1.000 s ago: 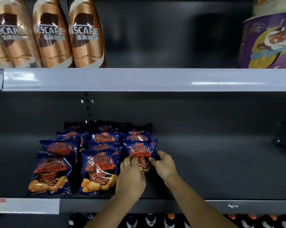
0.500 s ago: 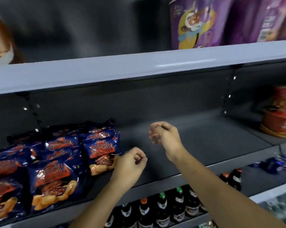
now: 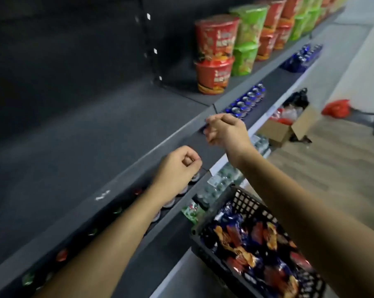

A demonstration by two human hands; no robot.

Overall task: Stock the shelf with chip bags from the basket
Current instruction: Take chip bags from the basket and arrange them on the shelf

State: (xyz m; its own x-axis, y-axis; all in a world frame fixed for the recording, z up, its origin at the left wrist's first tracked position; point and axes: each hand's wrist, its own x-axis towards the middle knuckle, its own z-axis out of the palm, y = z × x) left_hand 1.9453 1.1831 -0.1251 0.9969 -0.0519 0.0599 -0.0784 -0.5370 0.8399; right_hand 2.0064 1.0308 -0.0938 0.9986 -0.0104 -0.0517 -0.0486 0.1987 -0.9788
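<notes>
A black plastic basket [image 3: 205, 233] sits at the lower right, filled with several dark blue chip bags [image 3: 252, 239] printed in red and orange. The dark grey shelf [image 3: 95, 147] stretches across the left and middle; the stretch in view carries no chip bags. My left hand [image 3: 179, 166] hovers over the shelf's front edge, fingers curled into a fist, holding nothing. Further right, my right hand [image 3: 224, 132] is also curled and holds nothing. Both hands are above and to the left of the basket.
Red cup noodles [image 3: 214, 54] and green ones [image 3: 246, 39] stand stacked further along the shelf. Blue cans [image 3: 246, 100] and capped bottles [image 3: 61, 254] fill the tier below. An open cardboard box [image 3: 289, 127] and a red bag [image 3: 336, 108] lie on the wooden floor.
Both hands let go of the chip bag on the shelf and drew back. My view swung right and down, so the stocked bags left the frame and the basket came in.
</notes>
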